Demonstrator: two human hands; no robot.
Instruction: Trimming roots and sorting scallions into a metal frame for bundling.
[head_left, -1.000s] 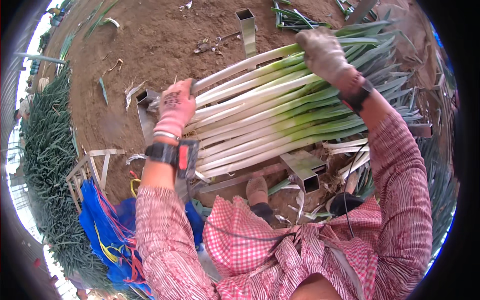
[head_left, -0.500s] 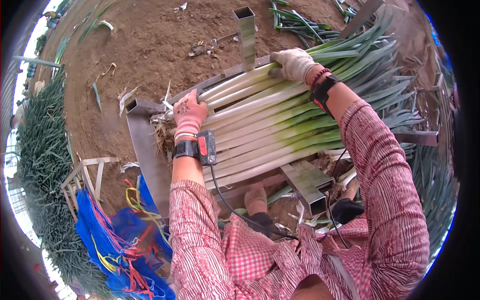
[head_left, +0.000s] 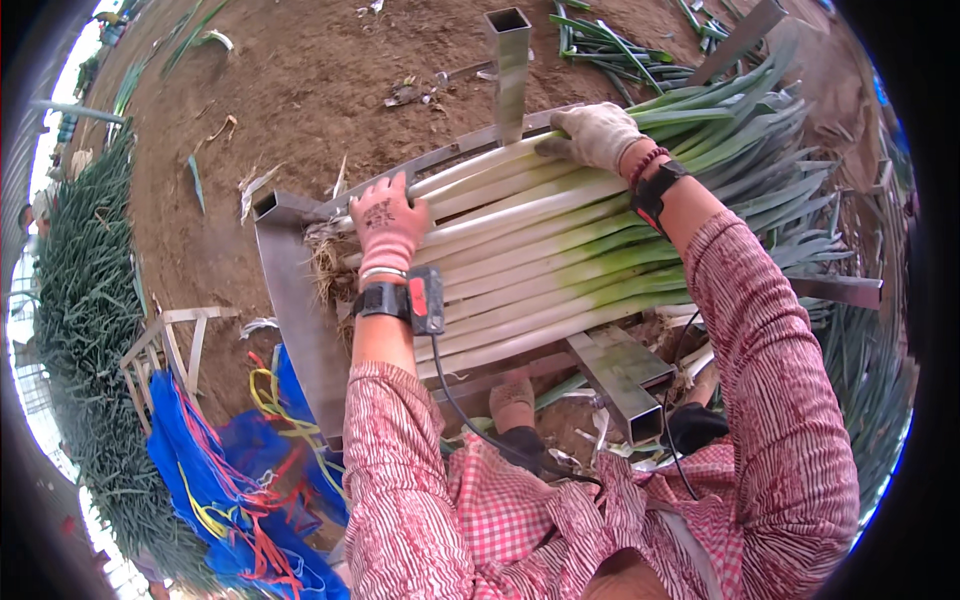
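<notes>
A broad layer of long green onions (head_left: 540,255) lies side by side on a metal rack (head_left: 285,270), roots to the left and dark green leaves to the right. My left hand (head_left: 388,225), in a pinkish glove, rests over the white stalks near the roots, its fingers stretched toward the far edge. My right hand (head_left: 600,138), in a pale glove, is closed round the far stalks where white turns to green. Its fingertips are partly hidden.
Square metal posts (head_left: 510,75) rise from the rack's far side. A metal bar (head_left: 630,395) sticks out near my legs. Blue sheeting with coloured straps (head_left: 205,470) lies at the lower left. A long pile of green leaves (head_left: 90,340) borders the left, and more cut leaves (head_left: 620,50) lie beyond the rack.
The fingers of my left hand have straightened from a more curled pose and lie flatter over the stalks. My right hand keeps its hold. The whole view has shifted slightly.
</notes>
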